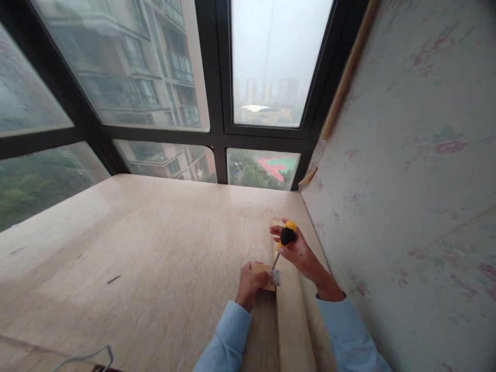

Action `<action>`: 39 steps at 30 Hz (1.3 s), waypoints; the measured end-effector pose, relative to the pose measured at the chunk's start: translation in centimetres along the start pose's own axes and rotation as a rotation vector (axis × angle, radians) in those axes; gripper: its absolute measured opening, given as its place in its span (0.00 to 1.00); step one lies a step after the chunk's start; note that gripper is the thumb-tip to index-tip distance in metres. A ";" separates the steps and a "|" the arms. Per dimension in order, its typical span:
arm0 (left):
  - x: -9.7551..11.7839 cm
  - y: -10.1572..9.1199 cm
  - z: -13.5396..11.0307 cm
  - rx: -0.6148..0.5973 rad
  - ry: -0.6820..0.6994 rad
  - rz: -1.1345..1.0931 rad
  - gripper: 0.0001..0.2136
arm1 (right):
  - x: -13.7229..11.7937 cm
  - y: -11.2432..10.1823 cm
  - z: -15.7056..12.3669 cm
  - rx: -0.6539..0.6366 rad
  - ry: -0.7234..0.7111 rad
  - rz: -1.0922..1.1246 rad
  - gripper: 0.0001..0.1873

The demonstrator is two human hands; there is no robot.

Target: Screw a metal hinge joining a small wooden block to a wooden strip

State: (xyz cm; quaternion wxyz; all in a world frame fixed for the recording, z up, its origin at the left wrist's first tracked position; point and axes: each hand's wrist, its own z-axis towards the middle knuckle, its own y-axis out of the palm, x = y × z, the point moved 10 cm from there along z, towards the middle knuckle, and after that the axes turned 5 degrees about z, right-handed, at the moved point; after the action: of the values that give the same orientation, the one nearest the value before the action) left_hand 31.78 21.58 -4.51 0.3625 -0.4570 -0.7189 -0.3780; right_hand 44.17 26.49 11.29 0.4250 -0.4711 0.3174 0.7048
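Low down, a small pale wood block (259,268) sits on the grainy plywood bench (155,248) against a long flat batten (293,320), a shiny bracket (276,278) between. Left grip (251,285) clenches the block; right grip (301,253) grasps a yellow-black screwdriver (287,235), tilted, tip on the bracket.

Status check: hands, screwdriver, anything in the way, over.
Left hand gripping small wooden block. Right hand holding screwdriver, tip at metal bracket on wooden strip. Nothing blocking the bracket.
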 end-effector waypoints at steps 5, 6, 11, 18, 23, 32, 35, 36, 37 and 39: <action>0.2 0.1 -0.1 -0.005 0.009 0.004 0.18 | -0.1 0.0 -0.4 -0.070 0.108 0.064 0.29; 0.3 0.1 -0.1 -0.003 0.006 0.008 0.17 | 0.0 -0.2 -0.4 -0.061 0.121 0.042 0.29; 0.3 0.1 -0.2 0.005 -0.006 0.016 0.17 | 0.2 -2.6 -0.1 0.119 0.114 -0.237 0.29; 0.1 0.1 -0.1 -0.002 -0.002 0.019 0.16 | 0.2 -3.7 -0.2 0.237 0.079 -0.512 0.36; 0.1 0.1 -0.1 -0.004 -0.009 0.012 0.16 | 0.3 -1.4 -0.3 0.005 0.057 -0.162 0.30; 0.0 0.3 0.0 -0.023 -0.003 0.003 0.16 | 0.2 -3.0 -0.1 0.131 0.126 -0.285 0.31; 0.0 0.1 0.0 -0.009 -0.010 0.027 0.16 | -0.2 -3.9 -0.1 0.245 0.090 -0.467 0.34; 0.0 0.1 0.0 -0.009 -0.012 0.030 0.16 | -0.2 -3.8 -0.1 0.243 0.083 -0.476 0.34; 0.0 0.1 0.0 -0.009 -0.013 0.032 0.16 | -0.1 -3.5 -0.1 0.219 0.078 -0.452 0.34; 0.1 0.1 -0.1 -0.008 -0.013 0.034 0.17 | 0.2 -2.6 -0.1 0.130 0.069 -0.334 0.33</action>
State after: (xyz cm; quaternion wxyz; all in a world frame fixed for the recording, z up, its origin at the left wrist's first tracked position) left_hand 31.87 21.58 -4.41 0.3625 -0.4728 -0.7119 -0.3719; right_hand 46.50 27.61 10.97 0.5542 -0.5129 0.2941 0.5859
